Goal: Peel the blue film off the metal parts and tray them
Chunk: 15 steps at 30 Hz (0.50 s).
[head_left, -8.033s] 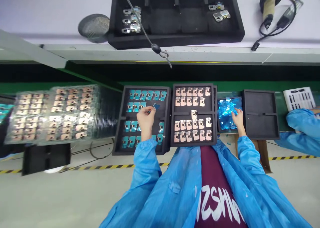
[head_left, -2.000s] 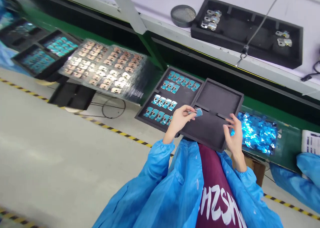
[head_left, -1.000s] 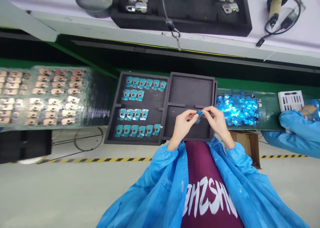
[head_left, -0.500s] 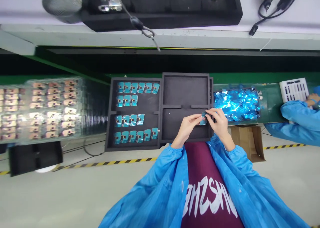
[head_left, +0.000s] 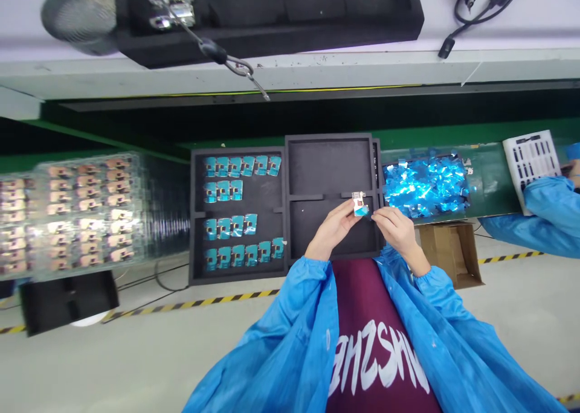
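Note:
My left hand (head_left: 334, 224) pinches a small metal part (head_left: 359, 203) whose blue film is partly peeled back. My right hand (head_left: 393, 228) pinches the loose blue film (head_left: 364, 211) at the part's lower edge. Both hands hover over the empty black foam tray (head_left: 333, 162) in front of me. To its left lies another black foam tray (head_left: 199, 220) holding rows of blue-filmed parts (head_left: 240, 166).
A heap of peeled blue film (head_left: 423, 183) lies right of the empty tray. Clear trays of copper-coloured parts (head_left: 81, 211) are stacked at left. A cardboard box (head_left: 448, 253) sits below the bench. Another person's blue sleeve (head_left: 539, 220) works at far right. A hook (head_left: 235, 69) hangs overhead.
Eight seconds ago the centre tray was full of bare parts; now an empty one lies there. In the last half second the film has come partly off, baring the part's metal top.

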### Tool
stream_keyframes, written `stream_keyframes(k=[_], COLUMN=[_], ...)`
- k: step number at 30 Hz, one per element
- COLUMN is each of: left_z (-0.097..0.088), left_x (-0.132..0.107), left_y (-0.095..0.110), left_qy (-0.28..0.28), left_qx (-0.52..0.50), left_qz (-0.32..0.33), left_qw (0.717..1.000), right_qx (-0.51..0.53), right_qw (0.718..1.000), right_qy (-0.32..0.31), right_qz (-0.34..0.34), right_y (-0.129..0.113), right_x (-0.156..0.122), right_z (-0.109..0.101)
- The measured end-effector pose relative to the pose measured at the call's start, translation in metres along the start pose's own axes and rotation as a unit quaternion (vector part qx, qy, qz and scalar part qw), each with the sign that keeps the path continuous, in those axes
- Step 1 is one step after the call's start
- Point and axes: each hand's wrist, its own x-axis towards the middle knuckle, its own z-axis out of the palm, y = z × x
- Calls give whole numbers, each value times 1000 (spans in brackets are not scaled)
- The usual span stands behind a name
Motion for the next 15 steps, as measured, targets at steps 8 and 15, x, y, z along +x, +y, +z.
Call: stream_keyframes(k=[8, 15], left_z=[26, 48], left_x=[127, 198], left_y=[48, 67], left_qy=[186, 196], left_qx=[261, 429], left_qz=[166, 179], left_qw=[933, 864], right_qx=[92, 54], right_qw=[884, 835], right_qy=[139, 62], right_qz=[437, 544], right_y=[101, 226], right_x=[-37, -40], right_z=[-5, -1])
